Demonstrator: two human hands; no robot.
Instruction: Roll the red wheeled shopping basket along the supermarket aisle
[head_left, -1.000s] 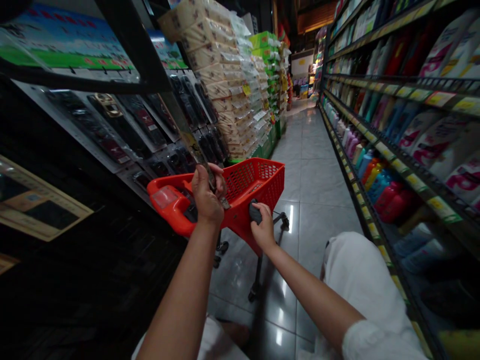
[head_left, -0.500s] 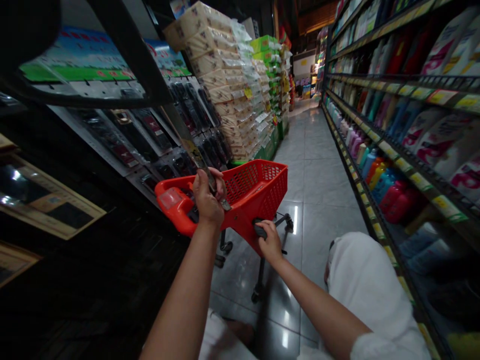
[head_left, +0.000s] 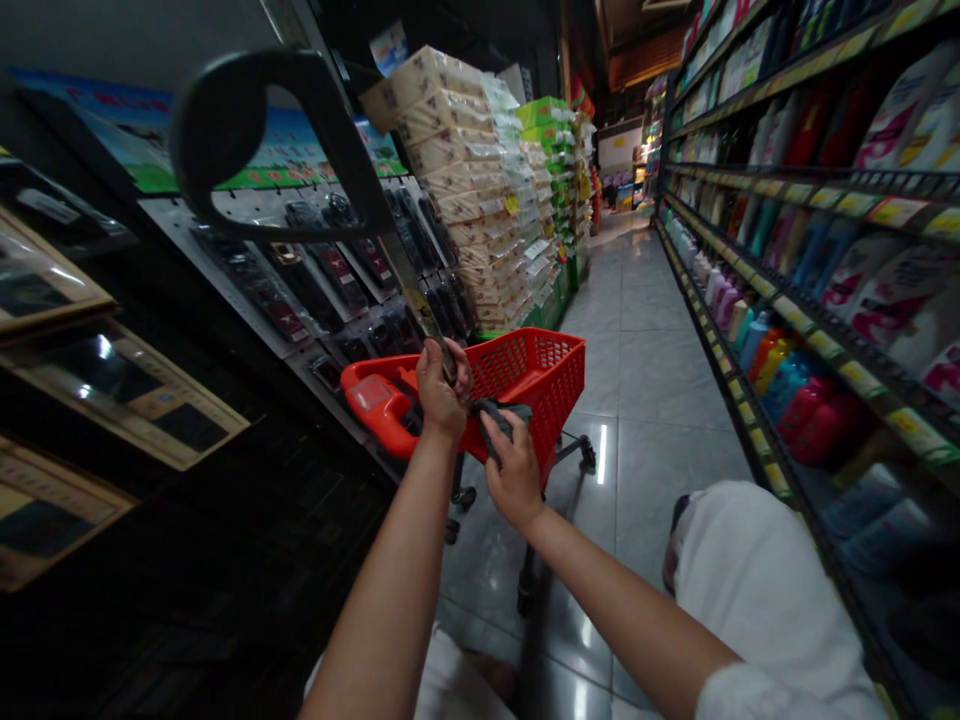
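My left hand (head_left: pixel 444 388) is closed round the metal shaft of a long tool (head_left: pixel 409 275), tilted up to the left. Its dark looped handle (head_left: pixel 360 160) is at the upper left. A dark grey item (head_left: pixel 504 412), perhaps a cloth, is gripped in my right hand (head_left: pixel 516 465), close beside my left hand at the shaft's lower end. Just beyond both hands stands a small red shopping cart (head_left: pixel 562 390) with a perforated basket and a red handle at its left.
Shelves of bottles (head_left: pixel 810 410) line the right side. Stacked packs (head_left: pixel 457 190) and hanging packaged goods (head_left: pixel 337 270) stand on the left, with framed boxes (head_left: pixel 172 400) nearer. A grey tiled aisle floor (head_left: pixel 652 370) runs between. My white-clad knee (head_left: pixel 757 560) is at the lower right.
My right hand has moved up and left with the dark item, from the cart's side to my left hand. More of the looped handle shows, and the view has shifted slightly.
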